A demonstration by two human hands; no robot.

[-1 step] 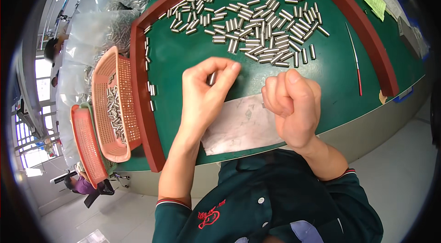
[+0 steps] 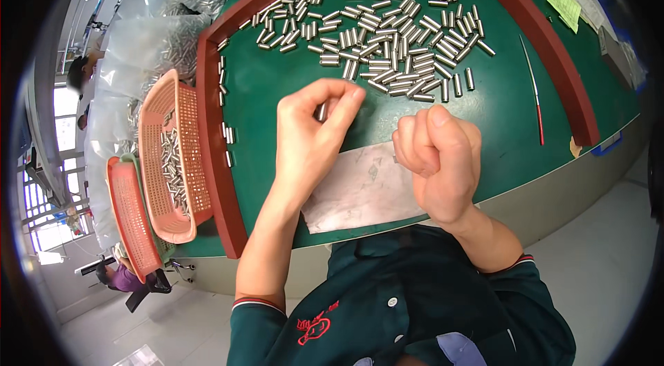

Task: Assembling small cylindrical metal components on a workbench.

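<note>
My left hand [image 2: 308, 134] is closed, thumb against curled fingers, above the green mat. A short shiny metal cylinder [image 2: 321, 112] shows inside its curl. To its right, my right hand [image 2: 443, 162] makes a fist over the edge of a stained whitish sheet [image 2: 360, 193]. A tiny greyish spot shows at that fist's left side; what the fingers hold is hidden. Beyond both hands lies a loose pile of short metal cylinders [image 2: 398, 48], most on their sides. Several more cylinders [image 2: 229, 134] lie along the left wooden rail.
Dark red rails [image 2: 220, 193] frame the green tabletop [image 2: 498, 138]. At left are a pink basket [image 2: 194, 158] holding metal pieces, a red basket [image 2: 131, 221] and clear bags of parts [image 2: 183, 41]. A thin red-handled tool [image 2: 539, 117] and yellow paper [image 2: 565, 5] lie right.
My left hand has shifted very slightly up and to the right. My right fist stays almost in place, and the pile looks the same.
</note>
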